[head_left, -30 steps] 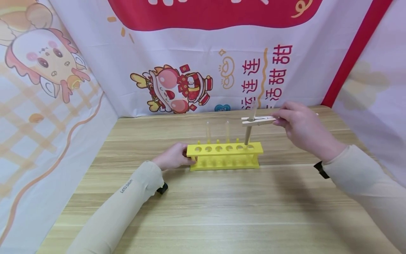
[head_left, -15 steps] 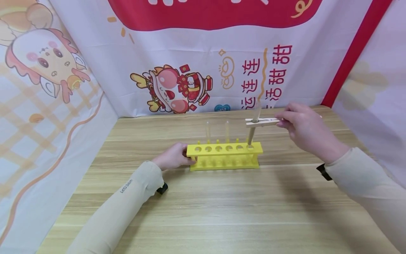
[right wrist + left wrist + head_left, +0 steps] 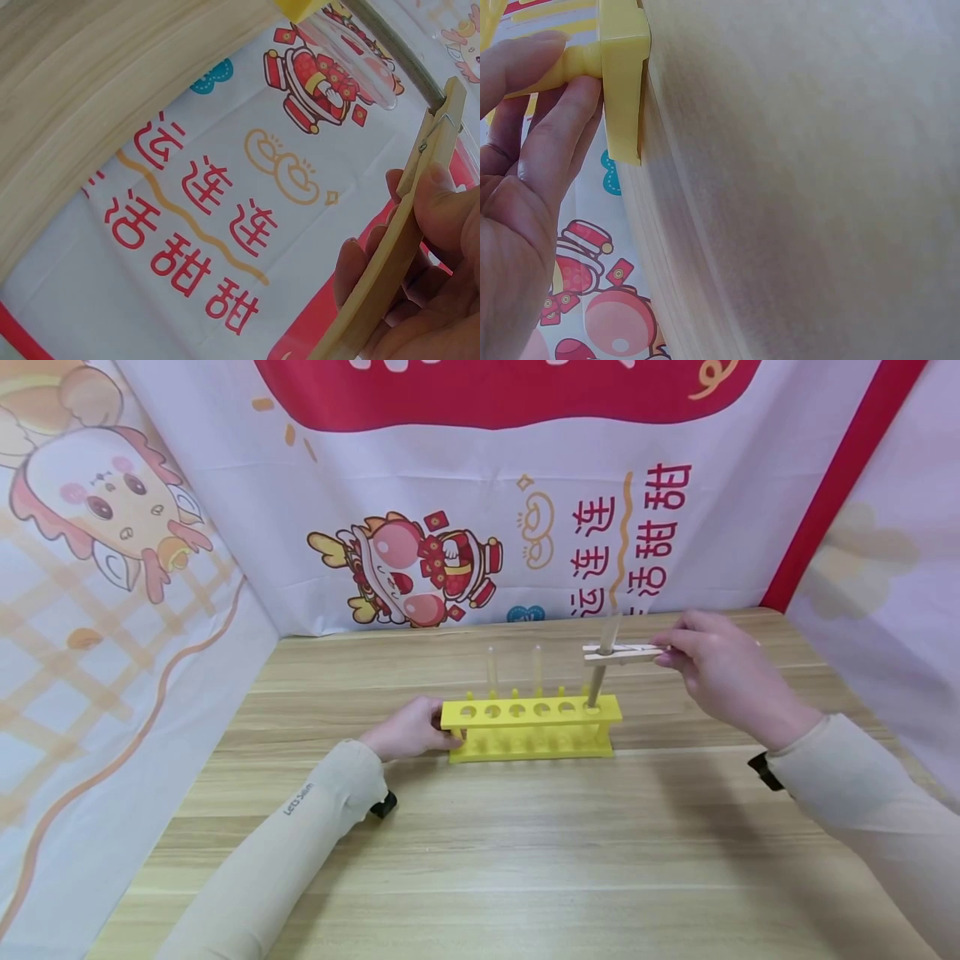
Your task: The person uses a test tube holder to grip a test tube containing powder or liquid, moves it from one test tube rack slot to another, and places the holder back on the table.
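A yellow test tube rack (image 3: 525, 715) stands on the wooden table. My left hand (image 3: 411, 729) grips its left end; in the left wrist view, thumb and fingers close round a yellow post (image 3: 577, 64). My right hand (image 3: 723, 670) pinches a wooden test tube holder (image 3: 628, 654), whose jaws clamp a glass test tube (image 3: 598, 683) with grey-brown contents. The tube leans slightly to the right, its lower end at the rack's rightmost hole. In the right wrist view, the thumb lies along the holder (image 3: 416, 195), just behind its wire spring (image 3: 424, 146).
Two clear test tubes, one left (image 3: 492, 672) and one right (image 3: 537, 670), rise from the rack's back edge among short yellow pegs (image 3: 515, 693). A printed cloth (image 3: 450, 468) hangs behind the wooden table (image 3: 480, 860), and more cloth (image 3: 112, 652) covers the left side.
My right hand has moved slightly right, then down, bringing the held test tube's lower end from between the last two holes to the rightmost one. The left hand and rack have stayed put.
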{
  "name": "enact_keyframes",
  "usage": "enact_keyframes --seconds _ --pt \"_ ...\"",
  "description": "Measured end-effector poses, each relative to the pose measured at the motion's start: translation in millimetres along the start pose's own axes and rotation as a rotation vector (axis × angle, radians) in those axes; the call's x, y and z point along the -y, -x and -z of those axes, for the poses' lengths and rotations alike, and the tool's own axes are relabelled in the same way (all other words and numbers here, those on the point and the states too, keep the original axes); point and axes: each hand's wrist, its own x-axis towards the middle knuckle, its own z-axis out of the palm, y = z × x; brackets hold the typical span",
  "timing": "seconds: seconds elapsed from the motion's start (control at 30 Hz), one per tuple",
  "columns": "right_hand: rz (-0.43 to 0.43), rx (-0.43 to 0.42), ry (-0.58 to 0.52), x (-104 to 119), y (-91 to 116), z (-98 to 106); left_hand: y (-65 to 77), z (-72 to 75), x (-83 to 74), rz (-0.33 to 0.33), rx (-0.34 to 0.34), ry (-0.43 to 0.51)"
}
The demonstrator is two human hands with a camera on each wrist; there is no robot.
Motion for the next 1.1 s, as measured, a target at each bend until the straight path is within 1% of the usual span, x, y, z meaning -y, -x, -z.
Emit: enact_keyframes --seconds 0.17,0.37,0.63,0.93,1.1 --pt "-0.002 -0.002 0.008 -1.8 1.4 -3.7 0.4 -0.1 -1.7 0.009 0.002 -0.005" --pt "-0.013 0.018 -0.002 -2.6 2.4 -7.9 -0.2 -0.5 0.0 0.012 -0.001 -0.002" --pt "0.01 0.028 -0.005 -4.2 4.1 -14.3 -1.3 -0.6 1.2 0.019 -0.004 -0.003" --pt "-0.004 0.059 -0.017 -7.2 7.5 -22.3 -1.6 -0.5 1.6 0.01 -0.005 -0.015" --pt "0.02 0.05 -0.02 -9.9 9.2 -28.2 -1.1 -0.6 1.5 -0.003 -0.007 -0.023"
